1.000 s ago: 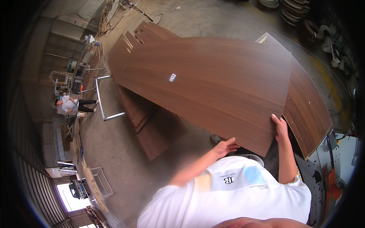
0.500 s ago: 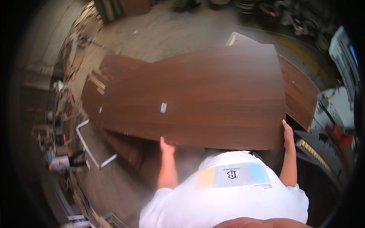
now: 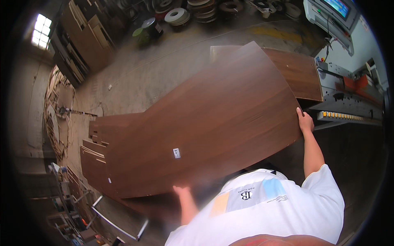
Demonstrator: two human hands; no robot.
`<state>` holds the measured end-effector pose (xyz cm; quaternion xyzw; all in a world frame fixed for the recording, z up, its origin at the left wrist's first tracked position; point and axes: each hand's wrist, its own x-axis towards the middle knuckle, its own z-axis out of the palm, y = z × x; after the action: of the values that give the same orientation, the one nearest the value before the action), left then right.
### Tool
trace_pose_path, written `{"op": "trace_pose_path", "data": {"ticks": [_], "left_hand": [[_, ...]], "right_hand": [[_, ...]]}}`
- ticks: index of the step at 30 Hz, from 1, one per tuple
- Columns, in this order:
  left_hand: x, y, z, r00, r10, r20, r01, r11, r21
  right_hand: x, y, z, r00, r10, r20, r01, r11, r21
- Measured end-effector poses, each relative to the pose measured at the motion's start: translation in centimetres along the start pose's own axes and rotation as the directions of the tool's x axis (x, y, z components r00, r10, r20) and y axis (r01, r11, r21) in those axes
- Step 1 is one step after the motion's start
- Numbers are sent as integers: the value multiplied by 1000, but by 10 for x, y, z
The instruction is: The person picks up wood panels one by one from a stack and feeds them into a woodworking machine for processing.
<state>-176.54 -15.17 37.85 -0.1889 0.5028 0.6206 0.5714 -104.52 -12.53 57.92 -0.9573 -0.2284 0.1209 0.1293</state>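
Observation:
A large brown wood-grain board (image 3: 221,119) stretches across in front of me, with a small white label (image 3: 176,153) on its face. At its near edge, left of my body, my left hand (image 3: 183,192) grips it, most fingers hidden below. My right hand (image 3: 305,121) holds the board's right end, thumb on top and the other fingers out of sight. Beneath its left part lie more brown boards (image 3: 117,122). Another brown board (image 3: 297,71) shows beyond the right end, lying against the machine.
At the right stands a machine (image 3: 334,88) with a screen (image 3: 336,7) and a yellow-marked strip (image 3: 340,117). Rolls of edging (image 3: 177,16) and a green container (image 3: 141,37) stand at the back. Panels (image 3: 84,41) lean at the far left; a white frame (image 3: 117,221) lies on the floor.
My view has turned, so the board now slopes from lower left to upper right and more of the machine shows. Both hands keep their hold on the board.

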Motion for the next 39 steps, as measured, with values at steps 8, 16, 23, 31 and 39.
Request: {"op": "trace_pose_path", "data": {"ticks": [8, 16, 23, 31, 39], "left_hand": [[-7, 8, -15, 997, -66, 27, 53, 941, 335], [-64, -12, -15, 973, -225, 58, 158, 824, 544], [-73, -36, 8, 946, -292, 141, 123, 726, 677], [-120, -151, 69, 914, -100, 393, -354, 279, 893], [-207, -275, 149, 945, 63, 319, -325, 107, 940]], "right_hand": [[-7, 30, 2, 998, 63, -23, -62, 997, 40], [0, 132, -12, 982, 160, -99, -155, 986, 60], [-17, 230, -44, 945, 306, -117, -298, 951, 80], [10, 351, -86, 895, 443, -57, -435, 893, 120], [72, 458, -128, 875, 481, -58, -466, 868, 171]]}}
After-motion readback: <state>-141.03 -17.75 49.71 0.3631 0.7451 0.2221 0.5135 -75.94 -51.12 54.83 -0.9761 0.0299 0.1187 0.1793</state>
